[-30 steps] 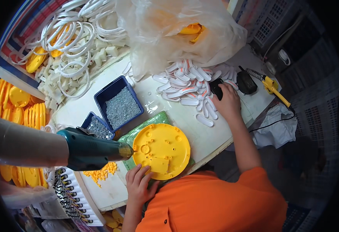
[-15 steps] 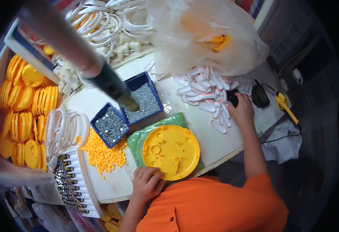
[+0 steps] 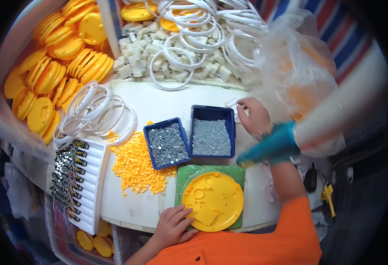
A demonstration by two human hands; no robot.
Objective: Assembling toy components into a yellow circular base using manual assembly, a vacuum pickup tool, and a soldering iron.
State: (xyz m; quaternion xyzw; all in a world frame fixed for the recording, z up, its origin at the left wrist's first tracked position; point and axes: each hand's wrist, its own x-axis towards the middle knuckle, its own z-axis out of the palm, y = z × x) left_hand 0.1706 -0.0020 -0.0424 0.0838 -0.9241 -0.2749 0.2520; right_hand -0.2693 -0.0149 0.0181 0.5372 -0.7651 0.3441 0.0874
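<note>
A round yellow plastic plate [image 3: 220, 194] with small posts and a raised square lies on a green pad [image 3: 183, 176]. My left hand [image 3: 175, 224] rests spread at its lower left rim, fingertips on the plate. Beyond it stand two blue bins, a smaller one [image 3: 167, 145] with silvery hardware and a larger one [image 3: 211, 137] full of small screws. My right hand [image 3: 253, 115] hovers by the larger bin's right edge, near thin white pieces [image 3: 233, 104]; its thumb and forefinger are apart, nothing visible between them. A blurred teal-tipped tool [image 3: 269, 148], like a hanging screwdriver, covers part of my right forearm.
Small orange pieces [image 3: 136, 163] lie in a heap left of the bins. Around them are white rings [image 3: 90, 108], a white ribbed tray [image 3: 90, 181] of wired parts, stacked yellow discs [image 3: 48, 75], pale blocks [image 3: 136, 62], a plastic bag [image 3: 291, 62] and a yellow-handled tool [image 3: 328, 196].
My right hand has left the black object among the white pieces and moved left to the larger bin. My left hand stays at the plate. The view has shifted; the hanging tool now appears at right.
</note>
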